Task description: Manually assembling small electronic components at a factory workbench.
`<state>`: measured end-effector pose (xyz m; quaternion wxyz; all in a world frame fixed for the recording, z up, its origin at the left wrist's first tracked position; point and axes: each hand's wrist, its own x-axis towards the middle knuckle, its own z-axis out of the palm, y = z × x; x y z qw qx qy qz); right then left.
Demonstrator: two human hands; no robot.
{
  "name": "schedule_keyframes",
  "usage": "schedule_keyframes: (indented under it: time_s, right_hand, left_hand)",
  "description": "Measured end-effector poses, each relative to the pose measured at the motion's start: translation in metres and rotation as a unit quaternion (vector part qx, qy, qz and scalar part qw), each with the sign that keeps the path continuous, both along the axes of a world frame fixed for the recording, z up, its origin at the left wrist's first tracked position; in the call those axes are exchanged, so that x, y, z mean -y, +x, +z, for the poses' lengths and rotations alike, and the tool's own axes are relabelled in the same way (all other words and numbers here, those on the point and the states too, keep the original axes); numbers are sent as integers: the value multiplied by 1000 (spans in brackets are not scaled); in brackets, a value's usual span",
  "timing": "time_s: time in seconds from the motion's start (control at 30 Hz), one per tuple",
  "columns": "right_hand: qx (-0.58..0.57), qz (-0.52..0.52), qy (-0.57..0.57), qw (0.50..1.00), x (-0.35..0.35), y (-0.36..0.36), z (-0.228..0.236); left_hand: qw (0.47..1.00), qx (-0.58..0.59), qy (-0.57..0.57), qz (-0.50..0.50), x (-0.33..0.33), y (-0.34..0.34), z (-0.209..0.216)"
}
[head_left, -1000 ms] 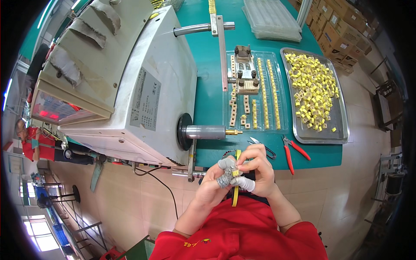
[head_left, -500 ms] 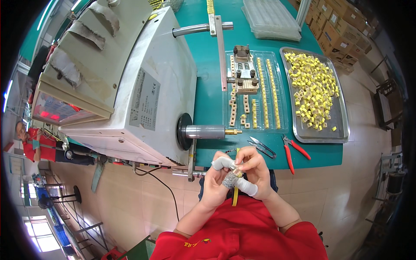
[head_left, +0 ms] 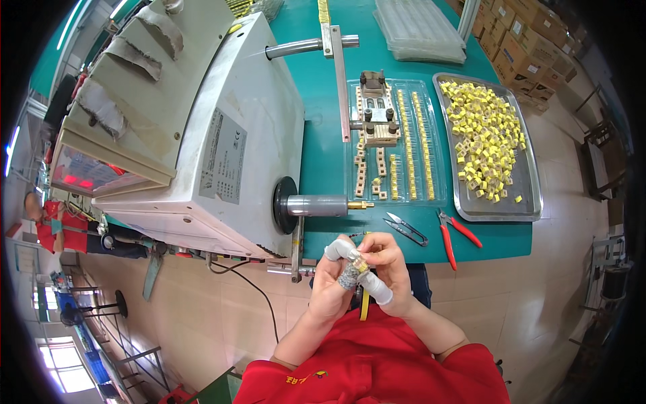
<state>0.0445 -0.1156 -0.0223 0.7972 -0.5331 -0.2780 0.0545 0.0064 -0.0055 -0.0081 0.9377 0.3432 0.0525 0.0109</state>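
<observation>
In front of my red shirt, my left hand [head_left: 328,281] and my right hand [head_left: 393,273] come together, fingers closed around a small yellow-wrapped coil bobbin [head_left: 361,265]. White and grey coverings wrap several of the fingertips. My left thumb and forefinger pinch the bobbin from one side, while the right fingers press on it from the other. Below the hands dangles a strip of yellow tape [head_left: 365,307]; its upper end is hidden behind the fingers. Just beyond the hands, a machine spindle [head_left: 319,205] with a brass tip juts over the table edge.
A large white machine [head_left: 235,148] fills the left. On the green table lie thread snips [head_left: 407,229], red-handled cutters [head_left: 447,246], a clear tray [head_left: 437,151] with rows of bobbins, and a metal tray [head_left: 498,214] heaped with yellow coils. Cardboard boxes [head_left: 531,44] stand behind.
Both hands have shifted slightly left, and the right fingers have turned a little around the bobbin. More of its yellow side now shows between the fingertips.
</observation>
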Motion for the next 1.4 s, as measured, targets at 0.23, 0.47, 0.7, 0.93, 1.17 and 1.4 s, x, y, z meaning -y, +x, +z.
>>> schedule_keyframes:
  time_s: [0.23,0.47,0.7,0.93,1.17,1.4]
  right_hand:
    - [-86,75,118,986,3,1,-1]
    - [-135,109,144,974,8,4,6]
    - [-147,131,166,966,8,5,3]
    - [-146,134,197,960,6,3,7]
    - [-138,129,191,963,7,4,8]
    - [-154,119,153,969,8,7,9]
  left_hand:
    - [997,-13,80,14,3,2,8]
    - [994,15,108,7,4,4,11]
    - [990,24,138,-1,2,5,10]
    - [991,50,127,-6,4,5,6]
    - [991,31,131,-5,5,4,11]
    - [988,21,152,12,4,6,9]
